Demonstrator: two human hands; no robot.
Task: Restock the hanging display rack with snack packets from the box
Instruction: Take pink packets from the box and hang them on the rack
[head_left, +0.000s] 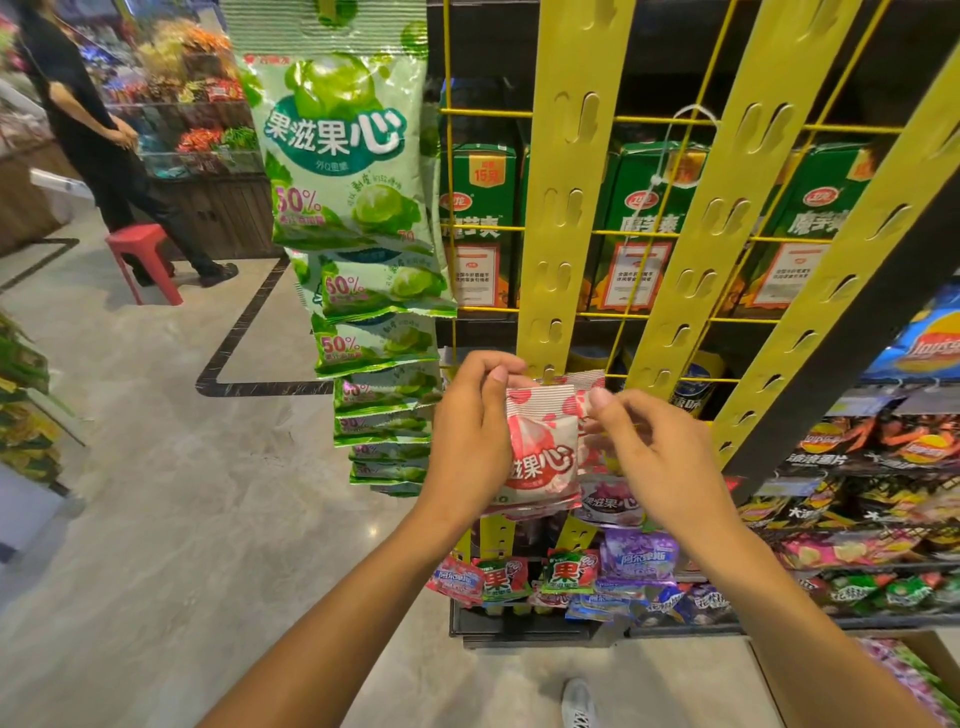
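Left hand (475, 415): fingers and thumb curled, pinching the top left edge of a red-and-white snack packet (545, 457). The packet's striped top seam sits right at the lower end of the left yellow hanging strip (574, 182); whether it is hooked on a tab I cannot tell.

Right hand (654, 441): fingers loosely curled, thumb and forefinger closed on the top right of the packets, where a second red-and-white packet shows just behind the first. How firm that grip is, cannot tell.

Rack: three yellow slotted strips hang in front of a yellow wire grid (644, 228). The left strip is bare from its top down to the hands. The middle strip (727, 208) and right strip (883, 218) are bare over their visible length, leaning to the right. Green cartons (644, 208) stand behind the grid.

Left of the rack's left edge, a column of green packets (353, 208) hangs full, overlapping downward, its lowest packets just beside the left hand.

Below the hands, more small packets (561, 571) hang at the rack's foot, close together.

Cardboard box (930, 670) at the lower right corner of view, on the floor, packets inside, partly cut off.

Open floor (208, 493) to the left; red stool (143, 260) and a standing person (88, 135) well apart from the rack.
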